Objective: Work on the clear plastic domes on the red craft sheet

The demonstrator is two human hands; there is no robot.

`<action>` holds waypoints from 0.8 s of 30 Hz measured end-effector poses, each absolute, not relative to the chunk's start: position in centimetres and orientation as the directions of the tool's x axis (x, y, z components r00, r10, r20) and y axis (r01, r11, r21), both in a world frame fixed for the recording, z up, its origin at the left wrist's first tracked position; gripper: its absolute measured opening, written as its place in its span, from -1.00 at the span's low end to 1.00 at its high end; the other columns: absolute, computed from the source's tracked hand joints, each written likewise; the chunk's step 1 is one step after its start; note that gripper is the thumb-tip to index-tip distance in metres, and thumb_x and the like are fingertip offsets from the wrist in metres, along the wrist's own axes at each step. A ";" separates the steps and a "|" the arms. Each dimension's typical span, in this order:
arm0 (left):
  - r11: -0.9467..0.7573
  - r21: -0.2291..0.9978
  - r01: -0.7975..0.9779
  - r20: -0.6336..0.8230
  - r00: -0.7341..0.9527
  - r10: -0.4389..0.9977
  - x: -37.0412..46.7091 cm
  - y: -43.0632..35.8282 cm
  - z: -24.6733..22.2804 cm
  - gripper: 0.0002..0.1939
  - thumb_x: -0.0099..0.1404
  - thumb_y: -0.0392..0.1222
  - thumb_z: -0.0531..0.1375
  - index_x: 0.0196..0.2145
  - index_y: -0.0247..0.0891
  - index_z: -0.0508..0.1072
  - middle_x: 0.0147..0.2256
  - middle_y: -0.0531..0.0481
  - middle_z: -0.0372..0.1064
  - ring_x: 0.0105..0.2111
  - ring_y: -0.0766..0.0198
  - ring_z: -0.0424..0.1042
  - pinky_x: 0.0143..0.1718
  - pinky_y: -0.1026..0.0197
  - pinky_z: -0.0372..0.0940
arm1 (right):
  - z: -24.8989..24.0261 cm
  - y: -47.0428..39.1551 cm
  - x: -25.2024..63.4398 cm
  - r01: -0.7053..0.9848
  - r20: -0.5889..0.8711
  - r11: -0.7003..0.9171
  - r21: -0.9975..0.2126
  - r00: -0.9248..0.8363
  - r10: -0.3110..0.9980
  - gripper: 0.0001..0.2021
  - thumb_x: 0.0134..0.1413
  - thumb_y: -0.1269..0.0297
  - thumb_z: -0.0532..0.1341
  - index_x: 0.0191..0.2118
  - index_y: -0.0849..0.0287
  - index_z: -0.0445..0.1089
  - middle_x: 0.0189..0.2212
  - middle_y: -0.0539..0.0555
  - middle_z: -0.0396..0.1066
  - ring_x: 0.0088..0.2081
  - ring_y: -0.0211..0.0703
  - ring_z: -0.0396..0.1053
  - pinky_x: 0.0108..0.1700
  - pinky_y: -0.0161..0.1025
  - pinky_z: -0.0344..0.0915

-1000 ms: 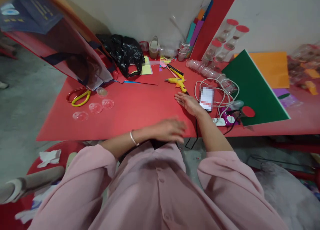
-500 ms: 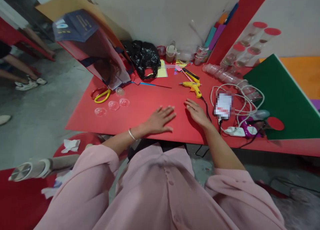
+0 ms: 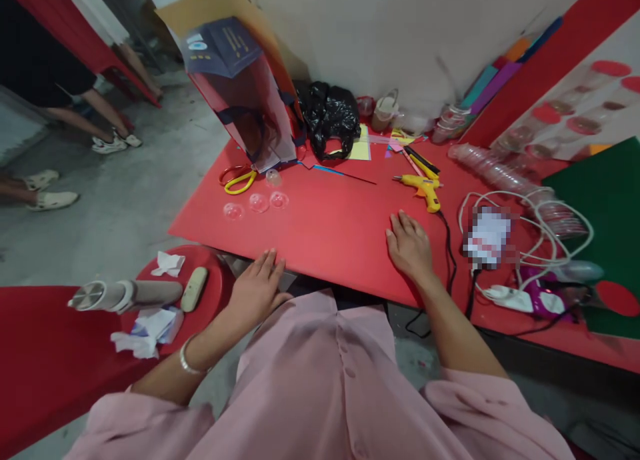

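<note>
Glue gun (image 3: 421,188) is lying just beyond an open right hand (image 3: 410,245).

Compared with a moment ago, the left hand (image 3: 256,292) is shifting from the table (image 3: 330,230) to its front edge, well left of the glue gun; whether it is touching, one cannot tell. Its fingers are extending around nothing, so both hands are seemingly idling. The right hand is resting loosely on the near side of the glue gun, close but apart. Clear domes (image 3: 259,203) are lying well left of the glue gun.
</note>
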State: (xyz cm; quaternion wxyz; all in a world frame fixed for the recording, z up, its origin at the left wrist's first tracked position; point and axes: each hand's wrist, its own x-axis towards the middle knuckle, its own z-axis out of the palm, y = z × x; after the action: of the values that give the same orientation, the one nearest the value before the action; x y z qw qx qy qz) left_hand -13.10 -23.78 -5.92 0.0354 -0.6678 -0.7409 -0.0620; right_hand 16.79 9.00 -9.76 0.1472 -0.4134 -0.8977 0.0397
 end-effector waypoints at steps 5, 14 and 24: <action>0.123 0.165 0.979 0.294 -0.168 0.941 -13.4 -20.7 -4.1 -0.69 0.60 -0.15 0.08 -0.02 -0.18 0.65 -0.21 -0.14 0.66 -0.32 0.14 0.61 -0.29 0.16 0.43 | -9.8 8.9 16.7 0.723 0.242 0.664 -0.192 -0.620 0.746 -0.37 0.56 0.07 -0.11 0.49 0.34 0.27 0.50 0.40 0.18 0.50 0.26 0.14 0.49 0.27 0.13; -0.016 0.235 0.972 0.188 -0.029 0.982 -14.0 -12.9 -7.0 -0.48 0.57 0.04 0.14 0.30 -0.31 0.51 0.38 -0.34 0.36 0.41 -0.18 0.33 0.42 -0.27 0.25 | -9.9 9.3 16.9 0.743 0.148 0.611 -0.274 -0.595 0.790 -0.29 0.53 -0.09 -0.08 0.54 0.27 0.17 0.57 0.35 0.04 0.59 0.29 -0.04 0.55 0.36 -0.06; 0.016 0.222 0.975 0.214 -0.065 0.975 -13.4 -13.4 -7.9 -0.49 0.57 -0.02 0.13 0.33 -0.29 0.48 0.40 -0.32 0.33 0.42 -0.17 0.30 0.45 -0.28 0.21 | -7.1 -6.0 11.1 0.225 0.032 0.715 -0.661 -0.944 0.327 -0.43 0.37 -0.11 0.25 0.38 -0.04 0.46 0.41 0.23 0.37 0.48 0.26 0.26 0.52 0.30 0.13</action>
State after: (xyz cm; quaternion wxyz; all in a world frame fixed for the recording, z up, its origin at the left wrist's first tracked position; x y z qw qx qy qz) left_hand -13.37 -13.42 -7.90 0.0004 -0.6837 -0.7129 -0.1558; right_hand 11.12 -5.97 -7.12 0.0735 -0.1497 -0.9232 0.3463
